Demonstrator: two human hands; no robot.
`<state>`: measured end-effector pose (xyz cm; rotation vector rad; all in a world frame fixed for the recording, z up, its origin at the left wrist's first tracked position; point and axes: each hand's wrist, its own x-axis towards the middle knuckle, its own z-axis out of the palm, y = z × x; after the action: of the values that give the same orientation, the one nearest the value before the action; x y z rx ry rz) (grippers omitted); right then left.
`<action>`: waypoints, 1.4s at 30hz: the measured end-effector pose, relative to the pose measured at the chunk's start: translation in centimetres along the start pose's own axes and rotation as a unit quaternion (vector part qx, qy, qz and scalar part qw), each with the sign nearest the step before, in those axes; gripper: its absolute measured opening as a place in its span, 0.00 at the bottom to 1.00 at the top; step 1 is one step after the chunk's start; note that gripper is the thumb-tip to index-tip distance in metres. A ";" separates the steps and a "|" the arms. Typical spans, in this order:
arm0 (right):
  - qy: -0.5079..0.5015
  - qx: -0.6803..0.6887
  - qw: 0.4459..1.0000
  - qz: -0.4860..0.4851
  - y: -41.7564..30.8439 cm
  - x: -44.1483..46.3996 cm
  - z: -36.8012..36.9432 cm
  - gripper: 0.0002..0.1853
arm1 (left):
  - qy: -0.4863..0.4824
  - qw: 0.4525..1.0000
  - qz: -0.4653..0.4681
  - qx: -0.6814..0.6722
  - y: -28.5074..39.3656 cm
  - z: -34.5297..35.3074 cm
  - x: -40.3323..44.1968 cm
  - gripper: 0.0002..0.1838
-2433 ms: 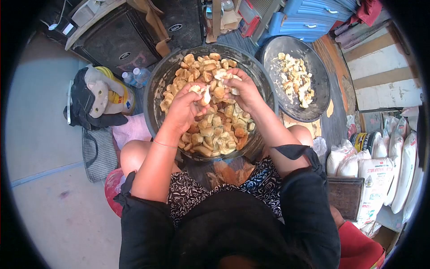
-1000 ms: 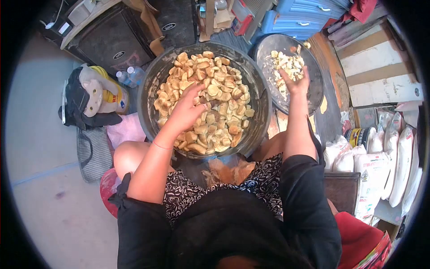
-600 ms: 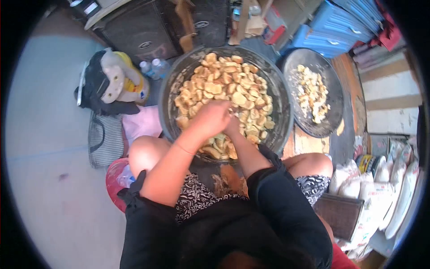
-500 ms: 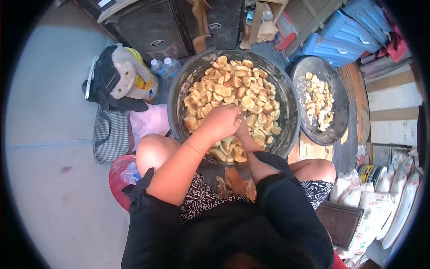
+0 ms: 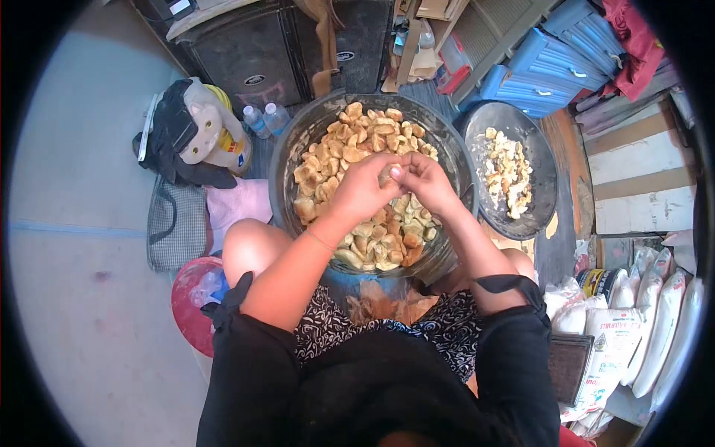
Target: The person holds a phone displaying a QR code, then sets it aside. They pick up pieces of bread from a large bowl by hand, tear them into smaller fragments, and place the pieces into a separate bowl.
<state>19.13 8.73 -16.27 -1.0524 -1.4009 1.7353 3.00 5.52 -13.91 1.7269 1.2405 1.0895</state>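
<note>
Right hand [image 5: 432,184] back from the black pan [image 5: 542,149], meeting the left hand [image 5: 363,188], both pinching a bread-like piece [image 5: 387,176], over the heaped tub [image 5: 285,156] at twelve o'clock, pan at tub's three o'clock.

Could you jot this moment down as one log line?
left hand: holding piece; right hand: holding same piece; underneath: tub, heaped pieces; right of tub: smaller bowl, pale bits

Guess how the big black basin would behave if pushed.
The big black basin is probably heavy to shift, being heaped with bread-like pieces. Its broad, round form suggests sliding rather than tipping. The loose pieces may jostle.
</note>
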 end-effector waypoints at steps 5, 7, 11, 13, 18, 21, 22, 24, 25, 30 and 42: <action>0.022 0.055 0.998 -0.029 -1.0 -2.5 0.5 0.10 | 0.032 0.976 -0.073 -0.203 -1.3 1.2 -0.1 0.07; 0.048 0.196 0.978 -0.045 -1.3 -3.3 0.2 0.11 | 0.058 0.928 -0.108 -0.352 -0.7 0.4 0.2 0.09; 0.124 0.154 0.978 -0.060 -1.5 -3.2 1.7 0.15 | 0.079 0.891 -0.094 -0.436 -1.6 0.9 0.6 0.11; 0.085 0.168 0.981 -0.043 -0.7 -2.7 2.1 0.20 | 0.066 0.955 -0.060 -0.281 -2.1 1.8 0.7 0.11; 0.067 0.162 0.983 -0.059 0.2 -1.6 1.4 0.19 | 0.034 0.889 -0.172 -0.422 -1.4 1.5 1.0 0.11; 0.050 0.240 0.969 -0.035 -1.2 -2.0 1.2 0.16 | 0.042 0.863 -0.133 -0.486 -1.9 0.9 1.6 0.12; 0.049 0.274 0.960 -0.014 -1.3 -1.9 1.1 0.15 | 0.042 0.863 -0.133 -0.485 -1.8 1.0 1.6 0.12; 0.072 0.267 0.961 -0.027 -0.6 -1.5 0.9 0.13 | 0.075 0.827 -0.148 -0.537 -1.5 1.4 1.5 0.12; 0.093 0.261 0.960 -0.039 -0.1 -1.3 1.0 0.12 | 0.077 0.827 -0.151 -0.536 -1.6 1.7 1.6 0.12; 0.080 0.247 0.965 -0.021 0.1 -1.0 -0.2 0.09 | 0.192 0.866 -0.130 -0.442 -2.4 0.4 2.9 0.12; 0.089 0.385 0.919 0.011 -0.2 -0.7 -0.4 0.08 | -0.020 0.810 -0.204 -0.549 -1.0 1.3 2.7 0.08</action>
<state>19.83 8.33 -16.01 -0.7431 -0.4910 1.8961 4.36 8.29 -14.75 0.5506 0.6263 1.1321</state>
